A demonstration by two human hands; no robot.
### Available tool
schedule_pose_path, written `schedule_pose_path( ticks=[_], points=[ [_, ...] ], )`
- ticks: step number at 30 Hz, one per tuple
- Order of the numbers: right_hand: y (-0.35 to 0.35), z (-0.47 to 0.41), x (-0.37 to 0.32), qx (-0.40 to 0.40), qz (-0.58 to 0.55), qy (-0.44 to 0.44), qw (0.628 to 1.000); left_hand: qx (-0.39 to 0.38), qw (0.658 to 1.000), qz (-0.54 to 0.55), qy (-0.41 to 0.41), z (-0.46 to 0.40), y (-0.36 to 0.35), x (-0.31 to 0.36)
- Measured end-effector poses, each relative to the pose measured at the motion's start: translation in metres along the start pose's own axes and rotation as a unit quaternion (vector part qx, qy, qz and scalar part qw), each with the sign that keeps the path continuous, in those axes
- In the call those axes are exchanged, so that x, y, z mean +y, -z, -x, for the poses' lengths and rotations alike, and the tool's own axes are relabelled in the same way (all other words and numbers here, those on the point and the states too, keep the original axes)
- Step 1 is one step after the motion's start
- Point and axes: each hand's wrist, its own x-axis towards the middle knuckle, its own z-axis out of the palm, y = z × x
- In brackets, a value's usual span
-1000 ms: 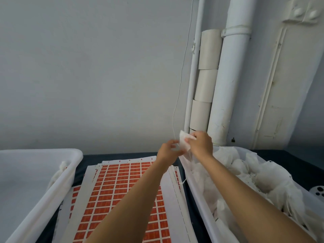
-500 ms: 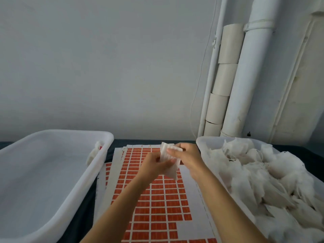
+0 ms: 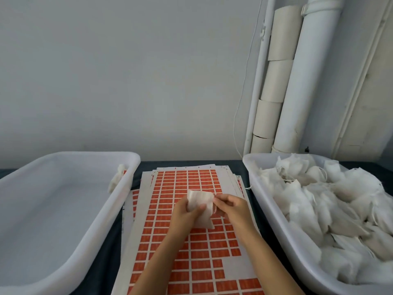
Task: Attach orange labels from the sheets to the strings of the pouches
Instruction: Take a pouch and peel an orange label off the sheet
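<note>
A small white fabric pouch (image 3: 201,204) is held over the stack of label sheets (image 3: 185,182), whose rows of orange labels run toward me. My left hand (image 3: 185,213) grips the pouch from the left, thumb across its front. My right hand (image 3: 230,208) pinches the pouch's thin string at its right edge. Some label rows near the bottom of the top sheet have gaps where labels are gone.
A white tub (image 3: 255,167) on the right holds a heap of several white pouches (image 3: 331,199). On the left stands another white tub (image 3: 131,160) with one pouch (image 3: 116,177) hanging at its right rim. Pipes and cardboard tubes (image 3: 274,81) stand against the back wall.
Both hands brought the pouch from beside the right tub down and toward me, over the middle of the label sheets. The camera tilted down.
</note>
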Motion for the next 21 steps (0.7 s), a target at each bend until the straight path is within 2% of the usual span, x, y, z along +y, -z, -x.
schedule_pose_path(
  ticks=[4,9,14,18,21],
  points=[
    [-0.003,0.000,0.011,0.007,-0.006,0.040,0.999,-0.011,0.996,0.082,-0.028,0.003,0.002,-0.005],
    [-0.009,0.003,0.015,0.004,0.030,0.108,0.994,-0.025,0.989,0.109,-0.095,0.007,-0.002,0.001],
    [-0.008,0.007,0.018,0.001,0.106,0.186,0.977,0.008,0.989,0.079,-0.128,0.005,-0.007,0.000],
    [-0.004,0.008,0.017,0.025,0.164,0.251,0.954,0.037,0.990,0.056,-0.122,0.006,-0.008,0.000],
    [-0.004,0.007,0.016,0.035,0.200,0.267,0.942,0.042,0.991,0.042,-0.119,0.005,-0.006,0.000]
  ],
)
